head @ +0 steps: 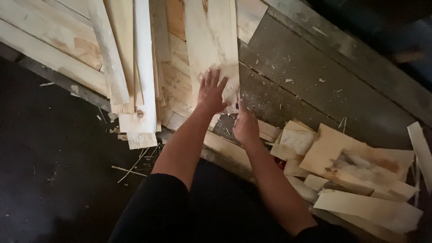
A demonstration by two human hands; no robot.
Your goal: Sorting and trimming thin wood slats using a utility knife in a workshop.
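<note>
1. The left hand (211, 92) is laid flat, fingers spread, on the near end of a wide pale board (211, 40). Nothing is gripped; the board looks pressed down and steadied, judging by the open palm.
2. The right hand (245, 126) is set at the board's near corner, at 5 o'clock from the left hand. Its fingers are curled toward the board's edge. Whether the edge is actually pinched cannot be told: the fingertips are hidden by the hand's back.
3. The board is placed at frame centre-top, running toward 12 o'clock over the plank stack (126, 67), with its near end under the left hand.
4. The stack is laid roughly parallel, at 10 to 11 o'clock from the hands, with ends overhanging a dark edge. This probably keeps long pieces together.
5. Offcuts (355, 157) are heaped at 3 to 4 o'clock, apart from the long stock, so sorting by length is suggested.
6. The grey platform (315, 85), at 1 to 2 o'clock, is strewn with chips.
7. The board's far end is cut off by the top edge of the frame. The floor (54, 157) at 8 o'clock is too dark for detail. The top-right corner is unreadable.
</note>
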